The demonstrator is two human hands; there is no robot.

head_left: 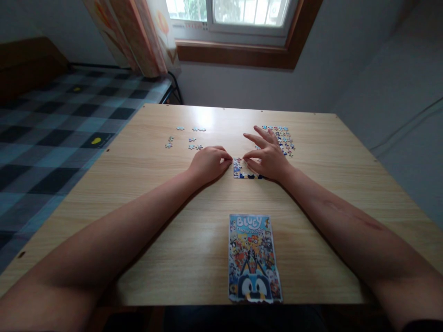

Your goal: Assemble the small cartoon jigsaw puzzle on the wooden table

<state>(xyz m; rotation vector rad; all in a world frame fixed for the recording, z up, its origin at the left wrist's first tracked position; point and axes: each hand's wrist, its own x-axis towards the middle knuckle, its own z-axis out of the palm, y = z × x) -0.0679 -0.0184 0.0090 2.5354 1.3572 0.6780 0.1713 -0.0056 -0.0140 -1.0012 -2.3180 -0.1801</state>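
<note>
"Jigsaw puzzle (236,169), centre of the frame: what are the hands doing there?"

"The left hand (210,163) is curled, thumb and fingertips together, just beside its left edge, perhaps to steady it. The right hand (272,157) covers part of it, thumb and forefinger nearly meeting, other fingers spread, probably for clearance. I can't tell whether either grips a piece."

"And beyond?"

"Small piece clusters (199,147) left of centre and a larger piece batch (285,140) right, presumably sorted apart on the surface (194,240)."

"Any writing?"

"BLUEY, on the picture sheet (254,258) at lower centre, facing the wearer, likely for reference. The smaller line is illegible."
</note>
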